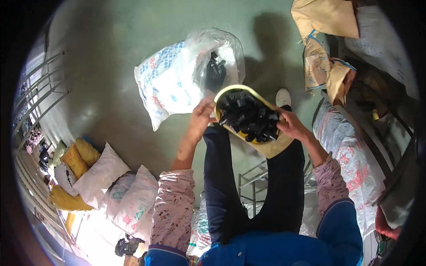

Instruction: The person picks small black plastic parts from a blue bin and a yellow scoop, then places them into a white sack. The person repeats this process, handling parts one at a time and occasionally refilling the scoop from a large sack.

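Note:
Between my two hands hangs a yellowish-tan open container (pixel 272 150) with a rounded rim, tilted so that its mouth faces me. A heap of small black plastic pieces (pixel 248 114) fills it. My left hand (pixel 203 116) is closed on its left edge, while my right hand (pixel 290 124) grips the right side. Just beyond the container, a white printed woven sack (pixel 164 80) lies on the floor with its mouth open. Inside its clear plastic liner (pixel 233 44) more black pieces (pixel 216 73) show. The container's underside is hidden.
Filled white and yellow sacks (pixel 104 170) are piled at left, near a metal rack (pixel 42 91). Brown paper bags (pixel 326 20) stand at far right, above a long white sack (pixel 344 155). A metal-framed stool (pixel 253 179) shows between my legs.

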### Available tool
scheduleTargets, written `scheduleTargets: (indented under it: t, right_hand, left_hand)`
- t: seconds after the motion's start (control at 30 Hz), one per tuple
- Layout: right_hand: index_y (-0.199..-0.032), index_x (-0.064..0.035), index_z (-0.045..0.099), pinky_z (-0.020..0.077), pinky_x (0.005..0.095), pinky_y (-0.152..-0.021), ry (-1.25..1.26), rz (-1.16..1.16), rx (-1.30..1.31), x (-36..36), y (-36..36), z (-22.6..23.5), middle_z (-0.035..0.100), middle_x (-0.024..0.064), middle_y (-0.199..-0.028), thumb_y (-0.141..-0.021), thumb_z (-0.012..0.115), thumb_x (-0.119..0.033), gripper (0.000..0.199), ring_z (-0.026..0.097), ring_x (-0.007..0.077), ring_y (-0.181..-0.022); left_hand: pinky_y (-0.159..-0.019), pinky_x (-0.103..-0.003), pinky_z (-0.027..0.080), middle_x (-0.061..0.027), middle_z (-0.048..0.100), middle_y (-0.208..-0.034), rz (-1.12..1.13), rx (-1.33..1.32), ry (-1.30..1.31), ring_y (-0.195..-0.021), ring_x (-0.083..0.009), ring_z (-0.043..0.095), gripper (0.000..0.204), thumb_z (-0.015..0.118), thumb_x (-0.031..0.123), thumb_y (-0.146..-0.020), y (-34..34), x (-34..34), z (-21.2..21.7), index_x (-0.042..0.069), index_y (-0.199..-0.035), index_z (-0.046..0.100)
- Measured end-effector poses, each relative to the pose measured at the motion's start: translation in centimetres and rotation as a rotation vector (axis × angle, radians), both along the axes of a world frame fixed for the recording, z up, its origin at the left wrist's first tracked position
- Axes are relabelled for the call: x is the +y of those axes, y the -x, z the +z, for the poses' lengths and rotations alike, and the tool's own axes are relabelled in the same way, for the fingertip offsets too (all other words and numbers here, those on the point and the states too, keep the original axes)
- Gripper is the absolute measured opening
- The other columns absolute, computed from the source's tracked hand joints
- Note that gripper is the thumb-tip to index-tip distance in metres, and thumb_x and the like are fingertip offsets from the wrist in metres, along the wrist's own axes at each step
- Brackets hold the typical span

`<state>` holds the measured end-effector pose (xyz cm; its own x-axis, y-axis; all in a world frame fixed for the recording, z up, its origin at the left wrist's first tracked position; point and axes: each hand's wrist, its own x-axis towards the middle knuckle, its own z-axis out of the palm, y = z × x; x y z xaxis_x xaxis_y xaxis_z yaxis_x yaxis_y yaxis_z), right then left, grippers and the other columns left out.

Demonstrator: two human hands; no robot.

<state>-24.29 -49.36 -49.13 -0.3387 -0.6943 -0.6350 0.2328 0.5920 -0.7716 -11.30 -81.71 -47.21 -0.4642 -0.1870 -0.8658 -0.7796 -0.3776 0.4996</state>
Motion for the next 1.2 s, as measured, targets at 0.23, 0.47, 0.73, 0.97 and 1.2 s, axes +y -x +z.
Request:
scheduleTargets:
  t: [0.23,0.47,0.73,0.97,1.2]
  right_hand:
    - [-0.149,-0.0175,0.041,0.0494,0.0290,-0.089,0.036,0.218,-0.045,1.0,0.6,13.9,0.065,0.0139,-0.126,-0.077,0.051,0.012,0.079,0.064,0.0139,-0.106]
    - [-0.144,-0.0178,0.045,0.0509,0.0435,-0.077,-0.030,0.216,0.283,4.5,-5.2,26.0,0.068,0.0200,-0.098,-0.074,0.055,0.004,0.074,0.067,0.0363,-0.084]
    - [-0.137,-0.0099,0.052,0.0438,0.0459,-0.093,-0.480,-0.483,1.061,13.8,-23.5,42.0,0.058,0.0175,-0.120,-0.074,0.068,-0.009,0.065,0.052,0.0348,-0.113]
    - [-0.131,-0.0006,0.056,0.0428,0.0398,-0.100,-1.044,-1.707,1.275,18.3,-44.5,50.5,0.058,0.0220,-0.127,-0.092,0.062,-0.025,0.047,0.057,0.0347,-0.114]
    - [-0.137,0.0041,0.048,0.0434,0.0341,-0.100,-0.832,-2.138,1.168,31.1,-51.2,51.3,0.058,0.0214,-0.131,-0.092,0.064,-0.039,0.064,0.057,0.0270,-0.120]
  left_hand:
    - [-0.078,-0.041,0.063,-0.0197,0.056,-0.131,-0.345,0.016,-0.195,-0.101,-0.0304,0.067,0.072,0.054,-0.006,-0.088,0.2,0.5,15.0,0.011,-0.153,0.026]
    - [-0.075,-0.043,0.063,-0.0123,0.053,-0.133,-0.680,0.116,-0.294,-0.112,-0.0318,0.060,0.080,0.042,-0.011,-0.079,-0.8,4.0,25.8,0.014,-0.154,0.027]
    - [-0.071,-0.041,0.065,-0.0204,0.059,-0.127,-1.025,0.208,-0.377,-0.101,-0.0348,0.068,0.066,0.038,-0.013,-0.084,-3.6,13.4,35.6,0.006,-0.147,0.034]
    - [-0.073,-0.045,0.064,-0.0197,0.058,-0.125,-1.373,0.258,-0.596,-0.101,-0.0368,0.068,0.066,0.036,-0.011,-0.081,-5.5,27.7,43.3,0.007,-0.145,0.033]
    - [-0.078,-0.045,0.062,-0.0168,0.064,-0.118,-1.591,0.288,-0.719,-0.099,-0.0337,0.069,0.052,0.042,-0.006,-0.086,-8.9,47.8,49.0,0.005,-0.136,0.043]
